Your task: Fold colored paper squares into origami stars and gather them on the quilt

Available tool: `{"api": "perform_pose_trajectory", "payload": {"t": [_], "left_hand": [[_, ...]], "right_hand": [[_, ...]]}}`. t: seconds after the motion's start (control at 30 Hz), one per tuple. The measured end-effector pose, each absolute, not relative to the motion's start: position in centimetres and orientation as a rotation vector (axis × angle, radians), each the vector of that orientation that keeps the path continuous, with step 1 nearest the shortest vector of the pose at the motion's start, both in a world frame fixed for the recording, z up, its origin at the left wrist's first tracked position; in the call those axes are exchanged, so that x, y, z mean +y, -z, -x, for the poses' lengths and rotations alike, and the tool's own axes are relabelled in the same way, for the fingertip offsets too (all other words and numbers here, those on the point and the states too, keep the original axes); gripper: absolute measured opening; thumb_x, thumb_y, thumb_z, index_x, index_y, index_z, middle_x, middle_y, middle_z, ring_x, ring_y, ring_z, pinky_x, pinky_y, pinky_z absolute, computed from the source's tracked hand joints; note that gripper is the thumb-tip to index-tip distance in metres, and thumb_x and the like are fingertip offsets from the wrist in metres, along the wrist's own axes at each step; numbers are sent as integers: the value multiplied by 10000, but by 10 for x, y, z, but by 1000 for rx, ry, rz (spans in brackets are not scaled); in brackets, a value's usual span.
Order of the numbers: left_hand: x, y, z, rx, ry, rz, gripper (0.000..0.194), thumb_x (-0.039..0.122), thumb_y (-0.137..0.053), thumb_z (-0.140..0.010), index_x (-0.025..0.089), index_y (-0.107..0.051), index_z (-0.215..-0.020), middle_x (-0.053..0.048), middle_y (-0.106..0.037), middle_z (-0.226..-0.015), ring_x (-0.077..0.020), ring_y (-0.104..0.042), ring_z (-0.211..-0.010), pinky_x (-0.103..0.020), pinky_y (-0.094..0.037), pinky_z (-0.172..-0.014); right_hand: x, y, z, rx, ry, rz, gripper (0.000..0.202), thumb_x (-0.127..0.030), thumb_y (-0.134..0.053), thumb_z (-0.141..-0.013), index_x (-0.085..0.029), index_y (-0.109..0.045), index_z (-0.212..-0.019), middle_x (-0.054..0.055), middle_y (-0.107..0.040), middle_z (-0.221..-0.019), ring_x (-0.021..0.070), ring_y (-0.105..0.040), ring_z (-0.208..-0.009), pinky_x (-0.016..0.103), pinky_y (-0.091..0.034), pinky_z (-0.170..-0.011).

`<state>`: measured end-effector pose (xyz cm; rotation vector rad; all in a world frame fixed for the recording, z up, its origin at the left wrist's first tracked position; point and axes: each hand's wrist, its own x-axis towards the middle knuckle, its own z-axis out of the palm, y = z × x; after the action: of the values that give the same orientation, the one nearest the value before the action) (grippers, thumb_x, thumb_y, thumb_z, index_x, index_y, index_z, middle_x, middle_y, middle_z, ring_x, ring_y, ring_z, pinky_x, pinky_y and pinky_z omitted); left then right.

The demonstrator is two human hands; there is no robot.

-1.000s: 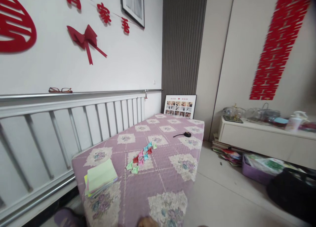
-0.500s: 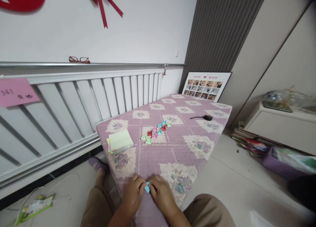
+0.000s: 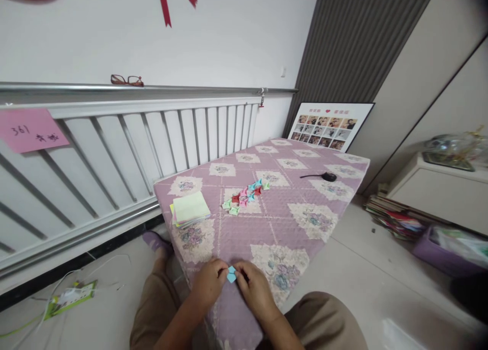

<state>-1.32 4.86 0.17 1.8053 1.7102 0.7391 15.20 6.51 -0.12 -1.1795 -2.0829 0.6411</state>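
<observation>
A small folded piece of light-blue paper [image 3: 231, 275] is pinched between my two hands just above the near end of the cloth-covered table. My left hand [image 3: 210, 279] grips its left edge with curled fingers. On the opposite edge, my right hand [image 3: 253, 284] holds it between thumb and fingers. Farther up the cloth lies a cluster of small folded paper pieces [image 3: 244, 194] in red, pink, green and blue. To their left sits a stack of square paper sheets [image 3: 191, 207], with a pale green one on top.
The purple floral tablecloth [image 3: 272, 228] runs away to the far right. A black object with a thin tail [image 3: 328, 177] lies on its right part. Beyond stand a photo board [image 3: 331, 126] and, at left, a white radiator [image 3: 171, 136]. Eyeglasses [image 3: 127, 80] rest on the pipe above.
The whole view has tilted and shifted slightly. Between my hands, the blue paper now shows more of its surface, with a crease across it; both hands still hold it.
</observation>
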Motion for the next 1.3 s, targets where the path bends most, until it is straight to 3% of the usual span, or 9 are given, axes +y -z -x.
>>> {"api": "perform_pose_trajectory", "payload": {"t": [0.17, 0.4, 0.7, 1.3], "left_hand": [[46, -2, 14, 1713, -703, -1831, 157, 173, -502, -810, 193, -655, -783, -17, -631, -827, -145, -572, -793, -236, -401, -714], [33, -6, 16, 1731, -629, -1924, 186, 102, -497, -784, 203, -652, -803, -23, -614, -876, -165, -540, -862, -261, -379, -762], [33, -14, 17, 1771, -484, -1962, 185, 168, -476, -861, 199, -648, -799, -30, -619, -877, -168, -547, -874, -268, -379, -781], [50, -19, 18, 1878, -241, -1883, 171, 281, -501, -862, 191, -614, -770, -26, -626, -824, -163, -564, -771, -263, -343, -656]], "right_hand": [[65, 4, -152, -2105, -612, 1195, 91, -192, -539, -820, -211, -561, -734, -6, -597, -726, 156, -549, -720, 266, -391, -679], [59, 3, -151, -2222, -541, 1165, 114, -155, -569, -799, -213, -559, -702, 0, -585, -766, 167, -527, -777, 283, -370, -722], [60, 2, -150, -2310, -443, 1222, 110, -237, -583, -855, -215, -588, -747, 12, -592, -805, 178, -525, -800, 296, -363, -731], [65, 6, -144, -2236, -272, 1408, 224, -300, -564, -866, -212, -560, -660, 20, -581, -721, 179, -511, -716, 303, -307, -677]]}}
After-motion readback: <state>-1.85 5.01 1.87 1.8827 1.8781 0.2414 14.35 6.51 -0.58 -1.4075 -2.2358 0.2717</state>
